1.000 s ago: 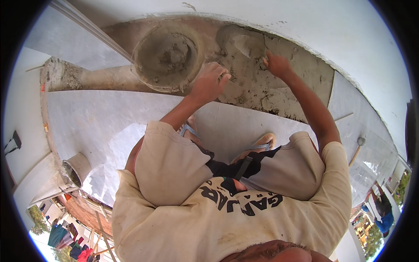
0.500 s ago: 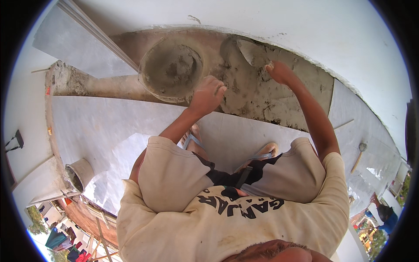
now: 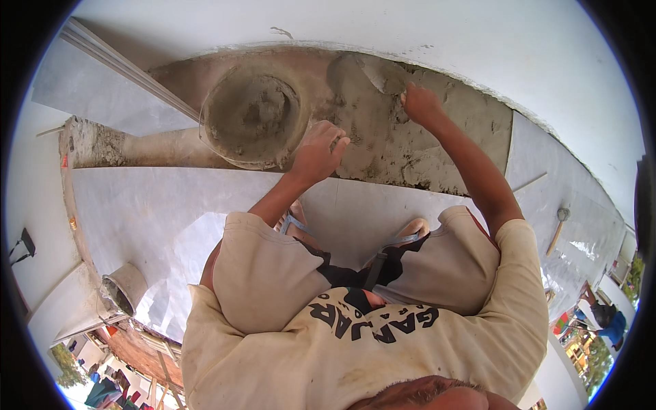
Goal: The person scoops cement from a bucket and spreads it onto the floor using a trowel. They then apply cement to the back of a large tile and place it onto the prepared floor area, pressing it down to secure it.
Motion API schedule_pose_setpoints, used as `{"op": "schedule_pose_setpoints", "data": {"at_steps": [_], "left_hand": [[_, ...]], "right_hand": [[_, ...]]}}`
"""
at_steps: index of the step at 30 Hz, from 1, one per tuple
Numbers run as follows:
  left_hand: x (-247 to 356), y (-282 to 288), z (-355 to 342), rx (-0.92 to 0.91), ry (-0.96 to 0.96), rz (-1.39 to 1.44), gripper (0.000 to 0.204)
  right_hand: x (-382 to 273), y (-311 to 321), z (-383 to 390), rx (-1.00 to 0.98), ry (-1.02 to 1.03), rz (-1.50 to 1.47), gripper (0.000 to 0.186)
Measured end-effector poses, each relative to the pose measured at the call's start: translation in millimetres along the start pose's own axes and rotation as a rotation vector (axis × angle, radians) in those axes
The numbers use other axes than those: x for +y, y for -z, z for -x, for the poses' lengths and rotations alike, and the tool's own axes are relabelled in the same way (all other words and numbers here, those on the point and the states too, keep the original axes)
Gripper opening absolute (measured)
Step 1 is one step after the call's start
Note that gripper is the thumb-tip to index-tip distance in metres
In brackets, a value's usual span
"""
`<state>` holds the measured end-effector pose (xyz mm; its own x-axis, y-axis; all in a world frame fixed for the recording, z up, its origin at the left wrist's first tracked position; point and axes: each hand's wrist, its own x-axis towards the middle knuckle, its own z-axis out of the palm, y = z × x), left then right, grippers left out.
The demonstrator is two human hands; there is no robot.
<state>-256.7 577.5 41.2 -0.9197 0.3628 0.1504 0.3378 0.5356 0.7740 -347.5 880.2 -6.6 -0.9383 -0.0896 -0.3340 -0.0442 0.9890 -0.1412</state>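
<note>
My right hand is closed round a trowel, its blade lying against the wet grey mortar near the white wall. The handle is hidden inside my fist. My left hand hovers beside the right rim of a round bucket containing grey mortar. Its fingers are curled in, and whatever they may hold is hidden. Mortar covers the strip to the right of the bucket, smooth in places and rough along its near edge.
Large grey tiles lie along the near side, under my sandalled feet. Long metal profiles slant in at upper left. A second bucket lies tipped at left. A mallet and a thin stick lie at right. Another person is far right.
The whole view has shifted slightly, moving the bucket and mortar left in the picture. Both hands keep nearly the same places beside the bucket and on the mortar.
</note>
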Motion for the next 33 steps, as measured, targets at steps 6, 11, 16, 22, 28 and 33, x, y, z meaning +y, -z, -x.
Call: {"op": "schedule_pose_setpoints", "data": {"at_steps": [6,11,16,22,28,33], "left_hand": [[-3,12,-1,0.072,-0.022,-0.012,0.015],[-1,21,3,0.039,0.019,-0.02,0.016],[2,24,1,0.042,-0.001,-0.034,0.019],[2,23,3,0.014,-0.031,-0.049,0.018],[11,14,-10,-0.015,-0.055,0.006,0.015],[10,13,-15,-0.014,-0.045,-0.013,0.017]], "right_hand": [[26,10,18,-0.014,-0.107,-0.039,0.039],[42,13,22,-0.061,-0.191,-0.002,0.041],[53,-3,26,-0.099,-0.218,-0.116,0.044],[43,-9,51,-0.019,-0.202,-0.113,0.043],[60,6,52,-0.031,-0.268,-0.107,0.042],[65,-10,61,0.033,-0.385,-0.156,0.044]]}}
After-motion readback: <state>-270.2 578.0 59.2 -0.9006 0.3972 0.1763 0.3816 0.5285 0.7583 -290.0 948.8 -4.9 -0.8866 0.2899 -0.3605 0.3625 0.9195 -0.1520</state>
